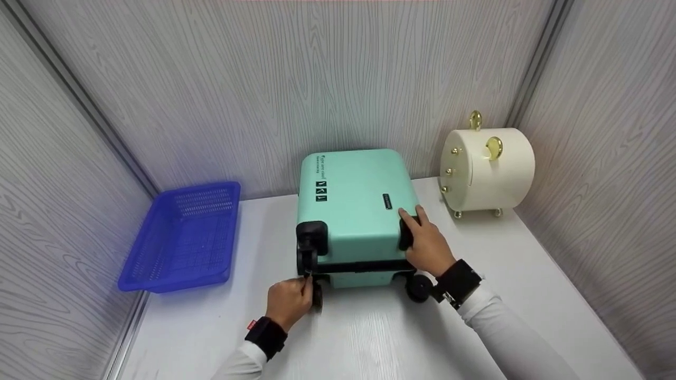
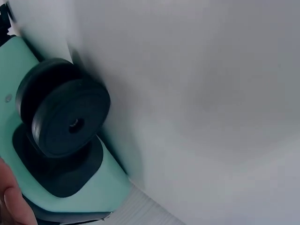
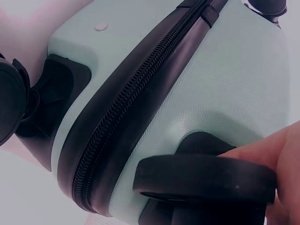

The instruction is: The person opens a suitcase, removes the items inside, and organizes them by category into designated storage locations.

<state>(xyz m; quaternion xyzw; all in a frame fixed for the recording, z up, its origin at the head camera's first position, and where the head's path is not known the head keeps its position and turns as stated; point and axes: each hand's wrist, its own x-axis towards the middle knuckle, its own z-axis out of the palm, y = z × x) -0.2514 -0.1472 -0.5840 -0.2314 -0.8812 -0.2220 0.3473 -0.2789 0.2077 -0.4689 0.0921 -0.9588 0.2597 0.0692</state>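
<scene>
A mint-green suitcase (image 1: 354, 195) lies flat, its wheeled end toward me. A black zipper (image 3: 133, 89) runs around its side between the two shells. My left hand (image 1: 289, 302) has curled fingers at the zipper's left corner, beside the wheels, and seems to pinch the zipper pull, which is too small to make out. Only its fingertips (image 2: 18, 206) show in the left wrist view, near a black wheel (image 2: 70, 117). With extended fingers on the upper shell, my right hand (image 1: 430, 248) presses the near right corner. There it partly covers a wheel mount, next to a wheel (image 3: 206, 180).
To the left sits a blue plastic basket (image 1: 229, 253) with mesh walls. A cream drum-shaped box (image 1: 501, 174) with gold knobs and feet stands at the back right. White table surface (image 1: 364, 338) extends in front of the suitcase; wood-grain panels (image 1: 317, 79) enclose the back and sides.
</scene>
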